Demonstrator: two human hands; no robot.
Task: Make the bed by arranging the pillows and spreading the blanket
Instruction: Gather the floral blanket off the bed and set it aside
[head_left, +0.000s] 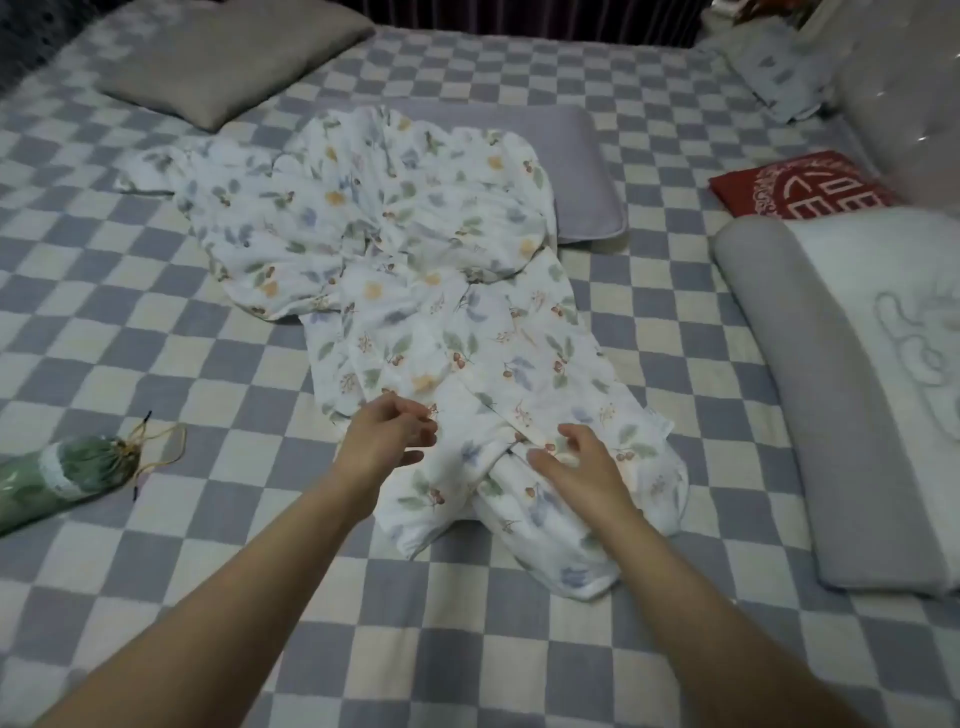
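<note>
While curled: both hands (387, 434) (576, 460) on blanket (395, 218).

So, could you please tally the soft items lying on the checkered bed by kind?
Pillows and cushions: 5 (taupe pillow, lilac pillow, grey-and-white pillow, red cushion, grey patterned pillow)
Floral blanket: 1
Green drawstring bag: 1
Total: 7
</note>
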